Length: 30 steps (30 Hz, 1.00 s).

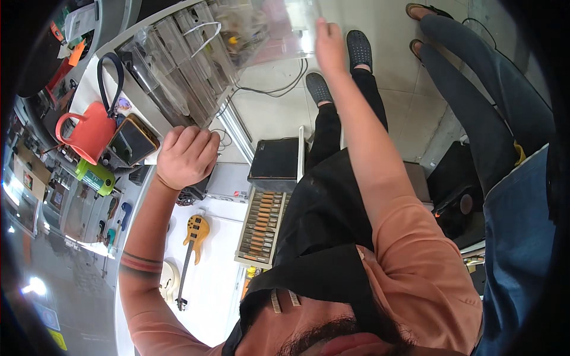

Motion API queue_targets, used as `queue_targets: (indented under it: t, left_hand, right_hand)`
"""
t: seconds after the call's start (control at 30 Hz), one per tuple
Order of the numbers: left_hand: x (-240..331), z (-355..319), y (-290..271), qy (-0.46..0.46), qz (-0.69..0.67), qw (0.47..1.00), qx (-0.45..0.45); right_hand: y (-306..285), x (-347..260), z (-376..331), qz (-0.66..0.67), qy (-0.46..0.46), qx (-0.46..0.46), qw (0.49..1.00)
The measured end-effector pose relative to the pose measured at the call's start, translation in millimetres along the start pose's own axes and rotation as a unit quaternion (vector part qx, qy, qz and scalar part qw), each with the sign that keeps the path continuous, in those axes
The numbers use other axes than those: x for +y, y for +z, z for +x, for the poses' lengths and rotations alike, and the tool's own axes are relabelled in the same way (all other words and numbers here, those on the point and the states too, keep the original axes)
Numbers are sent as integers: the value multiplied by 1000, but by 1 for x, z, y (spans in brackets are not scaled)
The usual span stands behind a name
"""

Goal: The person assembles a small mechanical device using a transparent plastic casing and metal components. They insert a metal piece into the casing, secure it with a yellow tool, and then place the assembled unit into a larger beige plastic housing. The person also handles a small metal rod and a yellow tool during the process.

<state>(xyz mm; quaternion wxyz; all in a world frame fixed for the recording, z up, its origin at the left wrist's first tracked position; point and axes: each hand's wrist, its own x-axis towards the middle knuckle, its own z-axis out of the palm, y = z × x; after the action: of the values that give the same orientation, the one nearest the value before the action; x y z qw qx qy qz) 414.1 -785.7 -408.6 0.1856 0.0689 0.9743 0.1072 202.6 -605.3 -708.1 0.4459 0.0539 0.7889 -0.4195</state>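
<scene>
My left hand [189, 155] is curled into a fist at the near edge of an organiser with clear plastic compartments [172, 71]. Whatever its fingers hold, if anything, is hidden. Out to the right, my right hand [331, 48] grips the right edge of a clear plastic drawer [291, 29], blurred and partly cut off by the top of the view. Small parts, one of them yellow, show through the plastic on its left side. Inside the organiser lie plastic bags and a white loop of cord.
Left of my left hand stand a red mug [92, 130], a dark phone [133, 139] and a green bottle [96, 177]. Below are a rack of wooden-handled tools [261, 228] and a small guitar [196, 234]. Cables [267, 90] cross the floor; another person [469, 95] stands at right.
</scene>
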Motion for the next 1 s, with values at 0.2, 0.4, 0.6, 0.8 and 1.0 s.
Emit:
queue_targets:
  t: [0.2,0.4,0.6,0.8,1.0]
  left_hand:
    - [-3,1,-2,8,-11,1000,4]
    - [-3,0,-2,5,-9,1000,3]
    - [-2,-2,1,-2,-10,1000,2]
    - [-3,2,-1,-1,-2,1000,0]
    - [-5,-1,2,-2,2,1000,7]
  right_hand:
    - [-17,6,12,-44,-32,-19,998]
    - [-13,13,14,-121,-134,78,981]
    - [45,-27,-28,-283,-441,-81,848]
    - [125,-24,-23,-343,-479,-166,790]
    - [115,-23,-8,-361,-537,-178,741]
